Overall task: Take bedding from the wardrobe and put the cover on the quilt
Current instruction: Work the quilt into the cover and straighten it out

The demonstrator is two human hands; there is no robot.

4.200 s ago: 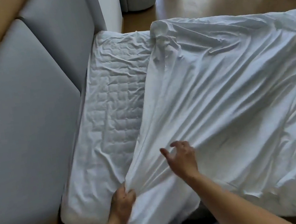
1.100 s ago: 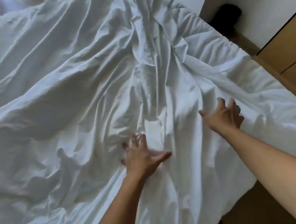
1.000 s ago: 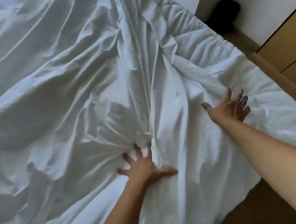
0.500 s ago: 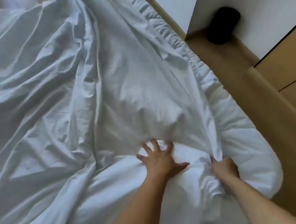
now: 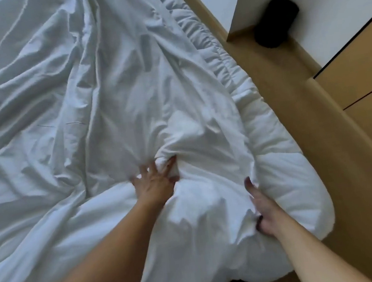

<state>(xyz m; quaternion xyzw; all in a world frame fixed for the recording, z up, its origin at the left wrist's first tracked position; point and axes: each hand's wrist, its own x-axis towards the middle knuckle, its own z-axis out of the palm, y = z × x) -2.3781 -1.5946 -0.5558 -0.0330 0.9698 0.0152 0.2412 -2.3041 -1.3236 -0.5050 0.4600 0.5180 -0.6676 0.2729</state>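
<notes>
The cover (image 5: 60,91), thin creased white cloth, fills the left and centre of the frame over the mattress (image 5: 291,174), whose padded, rounded corner shows at lower right. The quilt is not plainly visible; the puffy swell at lower centre may be it. Uneven pulling could bunch it inside. The left hand (image 5: 156,183) curls its fingers into a ridge of cover; the right hand (image 5: 263,206) pinches its edge.

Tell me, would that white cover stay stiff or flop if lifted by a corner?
Probably floppy: the cover lies in loose folds and bunches where the left hand grips it. Likely light for its size, since it looks like thin cloth. Pushed, it would probably wrinkle: creases fan out from that grip.
</notes>
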